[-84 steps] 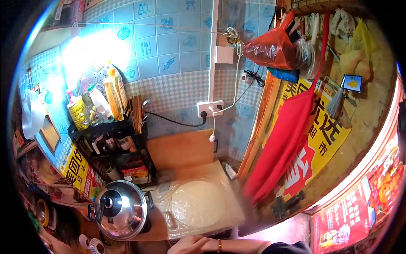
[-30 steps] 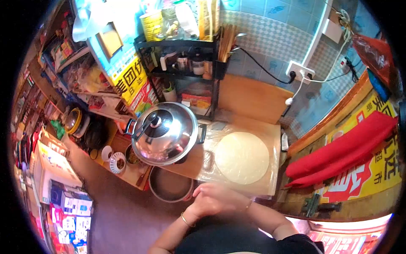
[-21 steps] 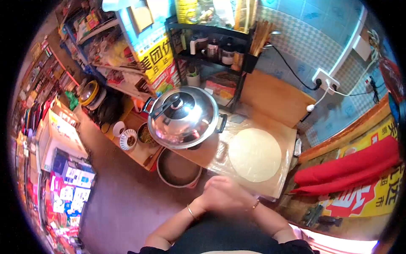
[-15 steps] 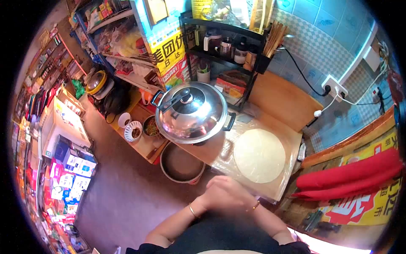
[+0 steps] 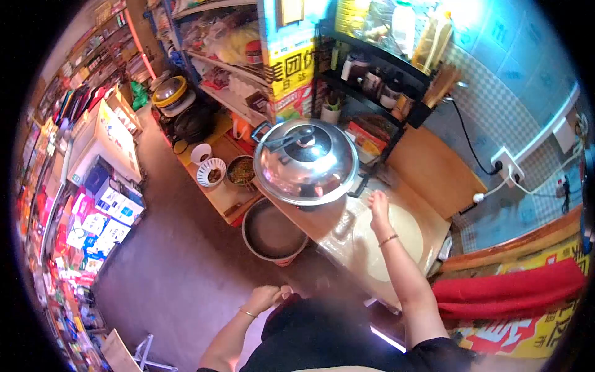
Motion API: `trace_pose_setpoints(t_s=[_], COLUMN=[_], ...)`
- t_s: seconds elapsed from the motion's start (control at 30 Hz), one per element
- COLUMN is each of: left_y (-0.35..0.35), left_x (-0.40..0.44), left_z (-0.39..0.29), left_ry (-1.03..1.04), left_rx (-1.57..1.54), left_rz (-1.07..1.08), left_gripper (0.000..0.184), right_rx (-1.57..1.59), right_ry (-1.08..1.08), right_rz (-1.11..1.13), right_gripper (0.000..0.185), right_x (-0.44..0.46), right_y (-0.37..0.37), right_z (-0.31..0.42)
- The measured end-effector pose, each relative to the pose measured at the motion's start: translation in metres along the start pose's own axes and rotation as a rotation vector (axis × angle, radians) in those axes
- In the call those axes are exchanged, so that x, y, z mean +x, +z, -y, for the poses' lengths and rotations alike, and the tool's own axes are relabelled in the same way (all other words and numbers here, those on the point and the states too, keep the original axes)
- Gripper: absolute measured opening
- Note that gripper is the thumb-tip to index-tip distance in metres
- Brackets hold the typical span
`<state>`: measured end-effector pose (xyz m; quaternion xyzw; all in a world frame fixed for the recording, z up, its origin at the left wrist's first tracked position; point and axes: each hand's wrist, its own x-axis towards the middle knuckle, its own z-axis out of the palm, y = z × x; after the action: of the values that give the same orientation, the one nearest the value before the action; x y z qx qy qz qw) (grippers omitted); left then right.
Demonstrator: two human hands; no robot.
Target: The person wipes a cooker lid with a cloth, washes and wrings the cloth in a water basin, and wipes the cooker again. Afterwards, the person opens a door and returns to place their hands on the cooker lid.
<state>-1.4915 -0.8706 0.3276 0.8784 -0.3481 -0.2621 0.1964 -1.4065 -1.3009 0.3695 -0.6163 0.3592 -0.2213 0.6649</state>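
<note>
My right hand (image 5: 378, 209) reaches over the round sheet of pale dough (image 5: 403, 232), close to the pot's right handle but apart from it. Its fingers are loosely bent and nothing shows in them. The dough lies flat on clear plastic film (image 5: 338, 239) and is partly covered by my forearm. Low by my body, my left hand (image 5: 265, 299) is closed beside dark red fabric (image 5: 282, 310); what it grips is hard to make out. The large steel pot with a domed lid (image 5: 297, 177) stands on the counter, tongs or a similar dark utensil resting across the lid.
Below the counter sits a wide round basin (image 5: 273, 232). Left of the pot are a bowl of chopped food (image 5: 240, 168) and a striped white bowl (image 5: 211, 172). A black rack (image 5: 372, 93) stands behind; red cloth (image 5: 508, 291) hangs at right.
My hands, clasped together before, have parted. The right one has moved forward over the dough, the left one down and left toward my body. The view has shifted left.
</note>
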Motion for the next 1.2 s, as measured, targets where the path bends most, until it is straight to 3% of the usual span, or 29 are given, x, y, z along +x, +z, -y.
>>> trace_pose_setpoints(t_s=[0.07, 0.13, 0.2, 0.27, 0.3, 0.37, 0.5, 0.6, 0.67, 0.73, 0.77, 0.87, 0.97, 1.0, 1.07, 1.13, 1.2], left_y=[0.064, 0.151, 0.169, 0.180, 0.193, 0.220, 0.216, 0.215, 0.213, 0.189, 0.181, 0.144, 0.100, 0.081, 0.004, -0.042, -0.118], left_x=[-0.031, -0.071, -0.119, -0.166, -0.175, -0.182, -0.189, -0.173, -0.163, -0.139, -0.124, -0.079, -0.032, -0.012, 0.034, 0.088, 0.142], left_z=[0.066, 0.138, 0.134, 0.119, 0.123, 0.146, 0.120, 0.127, 0.148, 0.160, 0.163, 0.195, 0.214, 0.220, 0.178, 0.185, 0.169], left_ry=[-0.231, -0.779, -1.007, -0.835, -0.842, -1.172, -1.097, -1.030, -0.765, -0.999, -0.998, -0.954, -0.898, -0.921, -0.939, -0.644, -0.606], left_rx=[-0.199, -0.628, -1.288, -1.642, -1.644, -1.838, -1.497, -1.330, -0.983, -1.541, -1.383, -1.388, -1.170, -1.097, -1.034, -0.982, -0.779], left_rz=[-0.029, -0.016, -0.357, -0.665, -0.673, -0.501, -0.544, -0.627, -0.603, -0.526, -0.546, -0.490, -0.407, -0.386, -0.561, -0.717, -0.708], left_gripper=[0.034, 0.034, 0.032, 0.032, 0.032, 0.034, 0.028, 0.025, 0.022, 0.021, 0.023, 0.027, 0.028, 0.030, 0.031, 0.030, 0.030], right_rx=[-0.024, -0.105, 0.067, 0.114, 0.207, 0.372, 0.110, -0.067, -0.097, -0.133, -0.156, -0.179, 0.006, -0.032, 0.072, 0.043, 0.078], right_ry=[0.038, 0.046, 0.116, 0.105, 0.225, 0.348, 0.096, 0.052, 0.069, 0.084, 0.063, 0.038, 0.056, 0.104, 0.107, 0.130, 0.110], right_rz=[-0.048, -0.085, -0.132, -0.190, -0.149, -0.068, -0.177, -0.271, -0.307, -0.346, -0.342, -0.329, -0.194, -0.247, -0.162, -0.224, -0.197], right_gripper=[0.035, 0.040, 0.042, 0.047, 0.048, 0.051, 0.055, 0.055, 0.052, 0.050, 0.048, 0.040, 0.030, 0.028, 0.032, 0.035, 0.036], right_x=[0.056, 0.058, 0.070, 0.083, 0.082, 0.072, 0.081, 0.075, 0.066, 0.067, 0.070, 0.075, 0.075, 0.067, 0.069, 0.075, 0.071], right_y=[0.008, 0.031, 0.048, 0.058, 0.059, 0.065, 0.069, 0.072, 0.077, 0.077, 0.076, 0.072, 0.070, 0.076, 0.070, 0.070, 0.068], right_z=[-0.030, -0.002, 0.001, -0.010, -0.008, 0.000, -0.020, -0.012, -0.003, -0.003, -0.007, -0.012, -0.015, -0.001, -0.007, -0.013, -0.012])
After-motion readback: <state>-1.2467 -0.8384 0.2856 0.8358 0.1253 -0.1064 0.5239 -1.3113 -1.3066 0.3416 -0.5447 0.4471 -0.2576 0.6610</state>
